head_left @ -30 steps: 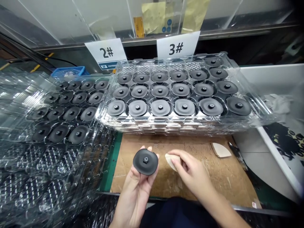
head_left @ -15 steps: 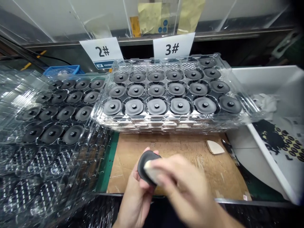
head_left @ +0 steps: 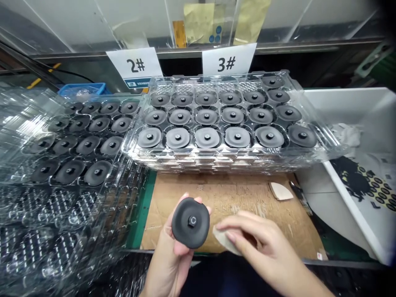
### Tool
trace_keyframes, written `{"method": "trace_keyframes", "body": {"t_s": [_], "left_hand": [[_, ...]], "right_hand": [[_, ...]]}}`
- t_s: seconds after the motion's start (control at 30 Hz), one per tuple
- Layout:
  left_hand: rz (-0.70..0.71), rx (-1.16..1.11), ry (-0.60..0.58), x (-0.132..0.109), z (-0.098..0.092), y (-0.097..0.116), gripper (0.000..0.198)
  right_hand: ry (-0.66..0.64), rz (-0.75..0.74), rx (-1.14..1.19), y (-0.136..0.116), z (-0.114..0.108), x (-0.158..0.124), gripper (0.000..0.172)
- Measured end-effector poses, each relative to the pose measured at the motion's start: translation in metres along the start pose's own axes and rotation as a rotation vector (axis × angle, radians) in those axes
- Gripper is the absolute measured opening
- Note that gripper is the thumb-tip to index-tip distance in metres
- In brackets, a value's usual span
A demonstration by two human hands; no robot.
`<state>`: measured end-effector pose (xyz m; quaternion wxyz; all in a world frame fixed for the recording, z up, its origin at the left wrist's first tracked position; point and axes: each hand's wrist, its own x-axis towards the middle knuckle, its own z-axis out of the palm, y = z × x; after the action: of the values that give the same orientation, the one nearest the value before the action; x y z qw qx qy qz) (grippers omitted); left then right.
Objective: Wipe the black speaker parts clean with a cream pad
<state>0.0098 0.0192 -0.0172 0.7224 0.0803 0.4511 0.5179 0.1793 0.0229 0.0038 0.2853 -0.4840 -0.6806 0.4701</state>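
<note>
- Hands apart but close together, low in the view, over a cardboard sheet (head_left: 235, 198); left hand (head_left: 168, 258) holds up a black disc (head_left: 190, 222) on its palm and fingers, central threaded stud facing up; right hand (head_left: 262, 243) pinches a pale pad (head_left: 224, 241) in its fingers, the pad's tip just beside the disc's edge, not clearly touching it
- Second pale pad (head_left: 280, 191) lies on the cardboard, toward the right
- Green mat (head_left: 142, 214) shows under the cardboard's left edge
- Clear plastic tray (head_left: 198, 156) sits stacked beyond the cardboard, its pockets filled with matching discs; another clear tray (head_left: 18, 206) with discs lies to the left
- Paper signs 2# (head_left: 134, 64) and 3# (head_left: 229, 60) stand behind; blue basket (head_left: 82, 89) at back left; white bin (head_left: 349, 99) at right
</note>
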Motion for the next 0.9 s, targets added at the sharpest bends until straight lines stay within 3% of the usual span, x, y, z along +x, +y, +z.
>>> {"method": "trace_keyframes", "body": {"t_s": [0.07, 0.13, 0.23, 0.33, 0.47, 0.5, 0.63, 0.67, 0.77, 0.83, 0.9], "left_hand": [[-0.004, -0.008, -0.048, -0.001, 0.004, -0.001, 0.063], [-0.028, -0.029, -0.093, -0.003, 0.006, -0.002, 0.058], [-0.040, -0.028, -0.083, -0.004, 0.001, -0.004, 0.053], [-0.062, -0.022, -0.074, -0.004, -0.010, -0.004, 0.051], [-0.076, -0.045, -0.061, -0.005, -0.018, -0.003, 0.055], [-0.093, -0.047, -0.060, -0.005, -0.019, -0.003, 0.055], [-0.152, -0.094, -0.076, -0.006, -0.020, 0.000, 0.058], [-0.147, -0.103, -0.076, -0.006, -0.019, 0.000, 0.058], [-0.131, -0.113, -0.107, -0.005, -0.015, -0.002, 0.060], [-0.110, -0.113, -0.129, -0.006, -0.010, -0.004, 0.059], [-0.087, -0.107, -0.132, -0.007, -0.007, -0.006, 0.058]], "right_hand": [[0.101, -0.043, 0.007, -0.004, -0.004, -0.001, 0.019], [0.120, -0.230, 0.011, -0.012, -0.003, 0.005, 0.024], [-0.034, -0.377, -0.050, -0.021, -0.001, 0.019, 0.024], [-0.191, -0.306, -0.109, -0.023, 0.001, 0.028, 0.024], [-0.061, -0.377, -0.133, -0.021, 0.004, 0.026, 0.026], [-0.094, -0.357, -0.112, -0.020, 0.004, 0.022, 0.024], [-0.452, -0.111, 0.017, -0.008, -0.003, 0.001, 0.013], [-0.445, -0.040, 0.027, -0.004, -0.005, -0.004, 0.013], [-0.190, 0.086, 0.031, 0.002, -0.009, -0.010, 0.016], [-0.028, 0.028, 0.051, -0.001, -0.008, -0.005, 0.018], [0.079, -0.132, 0.043, -0.009, -0.003, 0.005, 0.022]]}}
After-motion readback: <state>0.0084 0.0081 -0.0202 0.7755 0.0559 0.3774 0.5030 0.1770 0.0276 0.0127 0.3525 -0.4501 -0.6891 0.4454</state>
